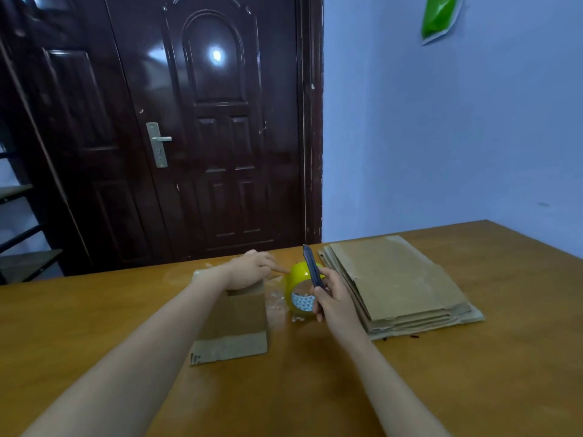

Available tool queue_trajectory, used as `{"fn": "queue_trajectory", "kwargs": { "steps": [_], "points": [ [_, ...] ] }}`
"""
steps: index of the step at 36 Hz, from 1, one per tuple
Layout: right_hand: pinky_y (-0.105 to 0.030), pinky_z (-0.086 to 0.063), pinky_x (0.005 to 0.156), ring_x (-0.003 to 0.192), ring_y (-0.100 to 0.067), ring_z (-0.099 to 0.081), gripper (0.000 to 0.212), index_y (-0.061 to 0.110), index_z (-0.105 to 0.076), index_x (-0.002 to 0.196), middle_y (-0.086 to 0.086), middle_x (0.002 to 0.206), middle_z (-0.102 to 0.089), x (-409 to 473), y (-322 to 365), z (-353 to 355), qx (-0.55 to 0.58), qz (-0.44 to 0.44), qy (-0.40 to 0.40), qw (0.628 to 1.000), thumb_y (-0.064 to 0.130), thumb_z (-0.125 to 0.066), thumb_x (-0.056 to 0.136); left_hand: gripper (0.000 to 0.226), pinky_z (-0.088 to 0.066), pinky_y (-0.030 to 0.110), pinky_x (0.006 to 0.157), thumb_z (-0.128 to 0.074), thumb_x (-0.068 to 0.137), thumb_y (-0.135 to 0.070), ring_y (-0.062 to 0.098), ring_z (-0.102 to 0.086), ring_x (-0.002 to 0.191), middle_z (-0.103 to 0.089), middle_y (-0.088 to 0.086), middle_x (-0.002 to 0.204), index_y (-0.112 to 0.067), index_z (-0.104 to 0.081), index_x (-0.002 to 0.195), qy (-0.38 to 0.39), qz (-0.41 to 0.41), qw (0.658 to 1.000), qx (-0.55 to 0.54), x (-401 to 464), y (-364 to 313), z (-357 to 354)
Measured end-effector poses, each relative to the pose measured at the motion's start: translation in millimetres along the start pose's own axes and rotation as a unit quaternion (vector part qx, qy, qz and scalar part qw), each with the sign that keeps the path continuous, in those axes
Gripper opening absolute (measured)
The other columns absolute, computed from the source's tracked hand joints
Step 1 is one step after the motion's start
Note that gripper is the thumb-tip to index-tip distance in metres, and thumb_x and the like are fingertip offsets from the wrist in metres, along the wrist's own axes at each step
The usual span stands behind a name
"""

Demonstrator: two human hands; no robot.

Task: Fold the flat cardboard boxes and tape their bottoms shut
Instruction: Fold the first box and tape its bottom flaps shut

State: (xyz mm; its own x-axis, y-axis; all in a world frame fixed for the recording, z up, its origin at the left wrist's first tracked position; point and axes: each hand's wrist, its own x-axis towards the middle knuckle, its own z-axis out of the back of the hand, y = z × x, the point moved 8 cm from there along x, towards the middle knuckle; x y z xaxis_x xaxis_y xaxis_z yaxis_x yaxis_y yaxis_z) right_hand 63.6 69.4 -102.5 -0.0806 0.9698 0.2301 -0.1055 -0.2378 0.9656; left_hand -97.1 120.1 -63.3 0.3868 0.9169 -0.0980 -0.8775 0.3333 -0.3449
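A folded cardboard box (235,323) stands on the wooden table (94,326) in the middle, one flap lying flat toward me. My left hand (252,268) rests on the box's top far edge, its index finger stretched toward a yellow tape roll (298,287) just right of the box. A strip of clear tape (276,298) hangs between box and roll. My right hand (334,299) grips a dark utility knife (312,266), blade end pointing up, right in front of the roll. A stack of flat cardboard boxes (397,282) lies to the right.
A dark wooden door (202,121) stands behind the table's far edge. A blue wall (441,137) with a green bag (440,15) hanging high runs to the right. Metal shelving (19,234) shows at the far left.
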Motion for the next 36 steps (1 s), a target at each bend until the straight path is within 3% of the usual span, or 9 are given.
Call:
{"fn": "queue_trajectory", "kwargs": {
  "steps": [3,7,11,14,17,24,32,36],
  "points": [
    [-0.023,-0.042,0.052,0.058,-0.006,-0.049,0.03,0.03,-0.051,0.12,0.002,0.072,-0.054,-5,0,4,-0.014,0.029,-0.019,0.999,0.011,-0.047,0.097,0.045,-0.019,0.039,0.115,-0.028,0.101,-0.014,0.019,-0.029,0.133,-0.038,-0.004,0.146,-0.035,-0.051,0.134,0.005,0.006,1.0,-0.008,4,1,-1],
    [-0.018,-0.043,0.066,0.075,-0.002,-0.055,0.024,0.037,-0.057,0.101,0.01,0.084,-0.06,-8,11,7,-0.057,0.069,-0.052,0.995,0.015,-0.053,0.095,0.043,-0.019,0.035,0.115,-0.029,0.101,-0.013,0.019,-0.028,0.138,-0.036,-0.002,0.147,-0.026,-0.05,0.136,-0.011,0.015,0.999,-0.026,7,4,0],
    [-0.013,-0.044,0.061,0.075,0.004,-0.056,0.019,0.038,-0.057,0.088,0.012,0.076,-0.06,-16,23,16,-0.107,0.091,-0.097,0.985,0.02,-0.055,0.094,0.044,-0.018,0.041,0.116,-0.027,0.099,-0.022,0.016,-0.029,0.137,-0.037,-0.007,0.146,-0.036,-0.051,0.133,0.007,0.028,0.999,-0.043,7,13,-6],
    [-0.012,-0.036,0.051,0.062,0.003,-0.052,0.008,0.028,-0.064,0.094,0.016,0.061,-0.051,-22,28,15,-0.199,0.106,-0.093,0.97,0.024,-0.057,0.092,0.044,-0.018,0.042,0.116,-0.027,0.097,-0.028,0.015,-0.027,0.139,-0.035,-0.01,0.147,-0.042,-0.048,0.133,0.017,0.035,0.999,-0.034,7,18,-9],
    [-0.01,-0.034,0.05,0.061,0.0,-0.05,0.012,0.025,-0.067,0.1,0.018,0.069,-0.052,-28,35,10,-0.305,0.126,-0.089,0.94,0.028,-0.059,0.091,0.043,-0.019,0.038,0.115,-0.027,0.101,-0.023,0.018,-0.025,0.14,-0.031,-0.007,0.151,-0.036,-0.044,0.138,0.014,0.038,0.999,-0.011,6,16,-9],
    [-0.014,-0.022,0.046,0.055,0.005,-0.042,0.016,0.03,-0.066,0.097,0.023,0.06,-0.041,-30,41,0,-0.372,0.121,-0.063,0.918,0.041,-0.057,0.09,0.047,-0.022,0.037,0.112,-0.025,0.101,-0.024,0.013,-0.031,0.134,-0.038,-0.013,0.146,-0.052,-0.042,0.135,0.012,0.009,1.0,-0.002,2,14,-12],
    [-0.012,-0.024,0.045,0.063,-0.004,-0.049,0.017,0.029,-0.066,0.097,0.011,0.081,-0.065,-29,52,-4,-0.431,0.134,-0.084,0.888,0.042,-0.057,0.091,0.05,-0.023,0.034,0.107,-0.024,0.101,-0.021,0.014,-0.03,0.135,-0.036,-0.012,0.148,-0.054,-0.039,0.135,0.01,-0.001,1.0,0.011,-3,7,-11],
    [-0.012,-0.024,0.046,0.072,-0.007,-0.059,0.016,0.029,-0.065,0.097,0.009,0.087,-0.066,-24,55,-15,-0.462,0.156,-0.065,0.871,0.04,-0.055,0.091,0.05,-0.024,0.037,0.108,-0.024,0.101,-0.02,0.014,-0.03,0.135,-0.036,-0.01,0.148,-0.054,-0.037,0.136,0.004,-0.006,1.0,0.029,-3,6,-11]
  ]
}}
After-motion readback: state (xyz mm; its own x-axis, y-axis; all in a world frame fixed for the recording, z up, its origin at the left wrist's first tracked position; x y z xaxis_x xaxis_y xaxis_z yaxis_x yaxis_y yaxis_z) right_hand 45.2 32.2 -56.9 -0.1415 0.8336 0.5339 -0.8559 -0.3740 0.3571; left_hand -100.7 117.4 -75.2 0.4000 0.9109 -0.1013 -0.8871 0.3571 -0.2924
